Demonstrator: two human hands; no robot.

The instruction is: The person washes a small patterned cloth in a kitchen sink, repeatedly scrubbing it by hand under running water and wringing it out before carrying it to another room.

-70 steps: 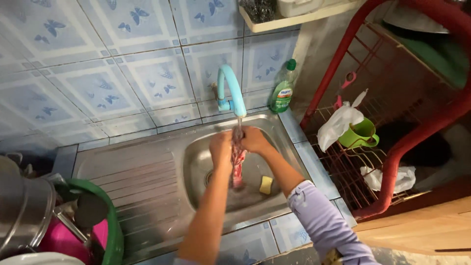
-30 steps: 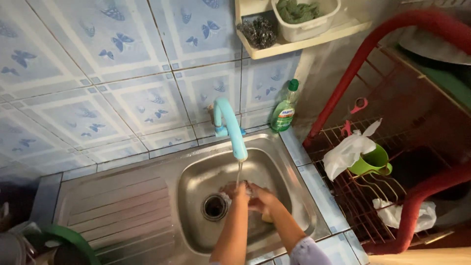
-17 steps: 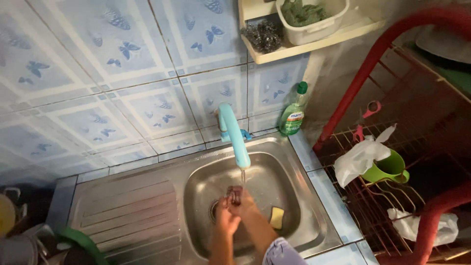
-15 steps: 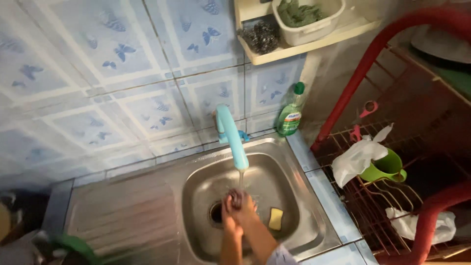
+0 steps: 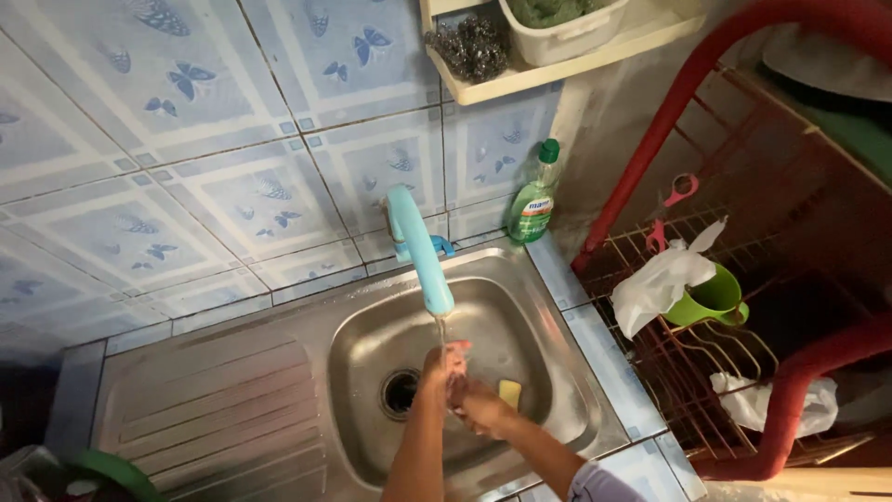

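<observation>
My left hand (image 5: 435,368) and my right hand (image 5: 478,405) are pressed together over the steel sink basin (image 5: 548,325), right under the thin stream from the light blue faucet (image 5: 418,253). The fingers are blurred, and whether anything sits between them is unclear. A yellow sponge (image 5: 509,392) lies on the basin floor just right of my hands. The drain (image 5: 400,392) is just left of them.
A green dish-soap bottle (image 5: 533,197) stands at the sink's back right corner. A red wire rack (image 5: 678,102) at the right holds a green cup (image 5: 714,299) and white plastic bags (image 5: 658,284). A wall shelf (image 5: 557,70) carries a steel scourer (image 5: 469,46). The ribbed drainboard (image 5: 214,409) lies left.
The view has tilted up toward the wall and shelf. My hands stay joined under the stream, low in the basin; the red thing seen between them earlier no longer shows.
</observation>
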